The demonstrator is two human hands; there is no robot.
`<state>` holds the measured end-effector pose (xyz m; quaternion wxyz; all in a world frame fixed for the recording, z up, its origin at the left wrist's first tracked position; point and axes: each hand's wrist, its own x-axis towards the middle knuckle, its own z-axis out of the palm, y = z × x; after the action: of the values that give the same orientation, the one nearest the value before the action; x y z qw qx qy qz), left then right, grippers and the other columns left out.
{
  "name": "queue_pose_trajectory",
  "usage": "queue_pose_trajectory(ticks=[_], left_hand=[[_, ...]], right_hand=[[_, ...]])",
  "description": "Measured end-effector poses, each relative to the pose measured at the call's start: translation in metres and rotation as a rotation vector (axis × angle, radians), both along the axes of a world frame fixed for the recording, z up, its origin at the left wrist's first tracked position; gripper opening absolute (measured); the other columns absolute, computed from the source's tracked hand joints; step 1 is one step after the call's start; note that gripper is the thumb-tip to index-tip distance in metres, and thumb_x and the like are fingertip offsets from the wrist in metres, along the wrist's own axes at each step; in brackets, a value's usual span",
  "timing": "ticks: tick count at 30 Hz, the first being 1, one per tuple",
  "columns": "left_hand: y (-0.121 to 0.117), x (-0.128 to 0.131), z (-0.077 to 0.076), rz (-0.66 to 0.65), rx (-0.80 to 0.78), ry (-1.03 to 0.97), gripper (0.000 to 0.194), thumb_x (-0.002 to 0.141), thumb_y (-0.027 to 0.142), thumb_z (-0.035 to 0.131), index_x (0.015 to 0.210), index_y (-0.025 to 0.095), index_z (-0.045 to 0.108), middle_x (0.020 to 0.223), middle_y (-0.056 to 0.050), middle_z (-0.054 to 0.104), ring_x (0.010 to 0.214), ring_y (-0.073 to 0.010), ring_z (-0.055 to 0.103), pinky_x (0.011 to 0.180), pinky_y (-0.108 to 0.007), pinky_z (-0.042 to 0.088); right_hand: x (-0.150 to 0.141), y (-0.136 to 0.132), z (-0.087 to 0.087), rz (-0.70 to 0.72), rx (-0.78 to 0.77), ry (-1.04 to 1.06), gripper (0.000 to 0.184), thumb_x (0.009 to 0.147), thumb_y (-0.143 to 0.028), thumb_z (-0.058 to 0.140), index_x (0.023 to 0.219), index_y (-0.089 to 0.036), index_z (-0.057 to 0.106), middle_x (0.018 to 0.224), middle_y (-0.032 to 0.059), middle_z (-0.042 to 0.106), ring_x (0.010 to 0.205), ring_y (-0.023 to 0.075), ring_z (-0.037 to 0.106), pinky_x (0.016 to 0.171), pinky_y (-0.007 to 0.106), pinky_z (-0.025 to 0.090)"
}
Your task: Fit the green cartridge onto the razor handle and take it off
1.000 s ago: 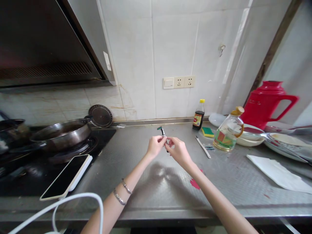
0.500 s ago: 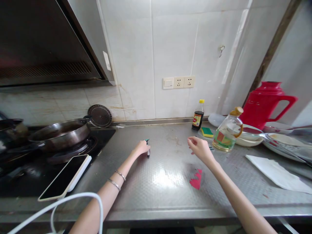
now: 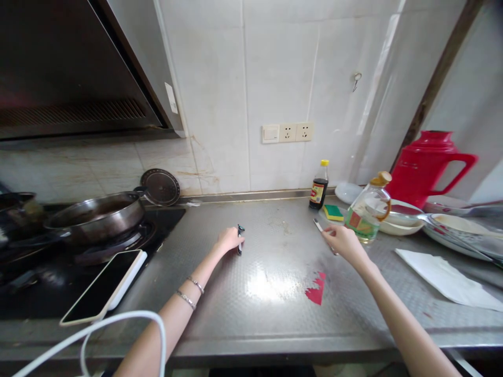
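My left hand point(image 3: 230, 241) rests on the steel counter with its fingers closed round a razor point(image 3: 239, 241), whose dark green head points away from me and whose handle looks pale and dark. To the right, my right hand point(image 3: 343, 242) pinches a slim pale stick point(image 3: 321, 229) with a dark tip; it lies aslant, low over or on the counter, and I cannot tell which. Part of the stick is covered by the fingers. A torn piece of red paper point(image 3: 315, 289) lies nearer me, between the hands and closer to the right one.
Behind my right hand stand a sauce bottle point(image 3: 318, 186), a green-yellow sponge point(image 3: 333, 212) and an oil jug point(image 3: 363, 214). Bowls point(image 3: 401, 222), a red thermos point(image 3: 422, 167) and a white sheet point(image 3: 448, 277) are further right. At left are a phone point(image 3: 102, 288), a cable point(image 3: 129, 315) and a pan point(image 3: 102, 217) on the stove.
My right hand has moved right and a little down, and a slim pale stick now shows in its fingers. The razor in my left hand has turned slightly, showing more of its head.
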<state>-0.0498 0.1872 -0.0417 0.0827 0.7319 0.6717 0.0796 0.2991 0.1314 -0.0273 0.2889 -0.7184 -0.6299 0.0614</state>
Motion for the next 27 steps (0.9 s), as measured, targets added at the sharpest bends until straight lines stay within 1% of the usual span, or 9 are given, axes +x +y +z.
queue_pose_trajectory(ticks=[4, 7, 9, 11, 15, 21, 24, 27], left_hand=[[-0.005, 0.001, 0.003, 0.017, 0.014, -0.005, 0.034, 0.072, 0.045, 0.053, 0.068, 0.014, 0.066, 0.077, -0.015, 0.069, 0.077, -0.0248, 0.065, 0.057, -0.025, 0.041], [-0.007, 0.001, 0.005, 0.043, 0.052, -0.01, 0.036, 0.078, 0.044, 0.047, 0.07, 0.015, 0.066, 0.082, -0.015, 0.069, 0.08, -0.0247, 0.064, 0.06, -0.026, 0.041], [-0.008, 0.002, 0.007, 0.062, 0.096, -0.027, 0.034, 0.08, 0.041, 0.044, 0.07, 0.016, 0.066, 0.084, -0.014, 0.069, 0.081, -0.0229, 0.063, 0.06, -0.025, 0.039], [-0.009, 0.003, 0.009, 0.059, 0.129, -0.06, 0.032, 0.081, 0.038, 0.044, 0.069, 0.016, 0.065, 0.082, -0.012, 0.069, 0.078, -0.021, 0.063, 0.059, -0.024, 0.037], [-0.013, 0.005, 0.013, 0.002, 0.171, -0.107, 0.03, 0.08, 0.033, 0.044, 0.064, 0.016, 0.063, 0.073, -0.01, 0.068, 0.069, -0.0187, 0.06, 0.055, -0.023, 0.033], [-0.015, 0.006, 0.014, -0.067, 0.208, -0.163, 0.031, 0.079, 0.032, 0.043, 0.06, 0.016, 0.061, 0.063, -0.007, 0.064, 0.058, -0.015, 0.054, 0.052, -0.022, 0.028], [-0.015, 0.006, 0.013, -0.094, 0.206, -0.196, 0.03, 0.078, 0.031, 0.044, 0.057, 0.015, 0.06, 0.059, -0.005, 0.062, 0.055, -0.0131, 0.05, 0.052, -0.021, 0.026], [-0.016, 0.007, 0.012, -0.119, 0.212, -0.217, 0.031, 0.078, 0.031, 0.044, 0.055, 0.015, 0.058, 0.056, -0.003, 0.06, 0.052, -0.012, 0.047, 0.05, -0.021, 0.023]], right_hand=[[0.014, 0.003, -0.009, -0.036, -0.026, -0.153, 0.025, 0.075, -0.033, 0.049, 0.078, -0.015, 0.067, 0.068, 0.0098, 0.068, 0.07, 0.0224, 0.064, 0.058, 0.024, 0.039], [0.022, 0.006, -0.019, -0.034, -0.061, -0.222, 0.025, 0.076, -0.033, 0.049, 0.079, -0.015, 0.066, 0.072, 0.0124, 0.069, 0.074, 0.0241, 0.065, 0.06, 0.025, 0.039], [0.026, 0.007, -0.025, -0.052, -0.085, -0.263, 0.026, 0.076, -0.035, 0.049, 0.079, -0.014, 0.066, 0.074, 0.0144, 0.069, 0.075, 0.0254, 0.065, 0.06, 0.026, 0.04], [0.028, 0.009, -0.028, -0.074, -0.118, -0.299, 0.029, 0.076, -0.039, 0.051, 0.078, -0.014, 0.066, 0.077, 0.0163, 0.069, 0.077, 0.027, 0.065, 0.06, 0.027, 0.04], [0.029, 0.011, -0.029, -0.098, -0.216, -0.349, 0.036, 0.076, -0.044, 0.052, 0.079, -0.011, 0.066, 0.082, 0.0192, 0.068, 0.08, 0.0295, 0.065, 0.061, 0.03, 0.042], [0.028, 0.016, -0.029, -0.08, -0.352, -0.389, 0.041, 0.078, -0.041, 0.046, 0.093, -0.009, 0.066, 0.092, 0.0221, 0.067, 0.086, 0.0302, 0.065, 0.066, 0.034, 0.045], [0.028, 0.018, -0.031, -0.058, -0.375, -0.394, 0.038, 0.078, -0.037, 0.046, 0.094, -0.009, 0.066, 0.096, 0.0226, 0.066, 0.089, 0.03, 0.064, 0.069, 0.035, 0.046], [0.029, 0.02, -0.033, -0.019, -0.374, -0.405, 0.034, 0.079, -0.031, 0.045, 0.091, -0.009, 0.067, 0.094, 0.0225, 0.066, 0.087, 0.0298, 0.064, 0.069, 0.035, 0.045]])
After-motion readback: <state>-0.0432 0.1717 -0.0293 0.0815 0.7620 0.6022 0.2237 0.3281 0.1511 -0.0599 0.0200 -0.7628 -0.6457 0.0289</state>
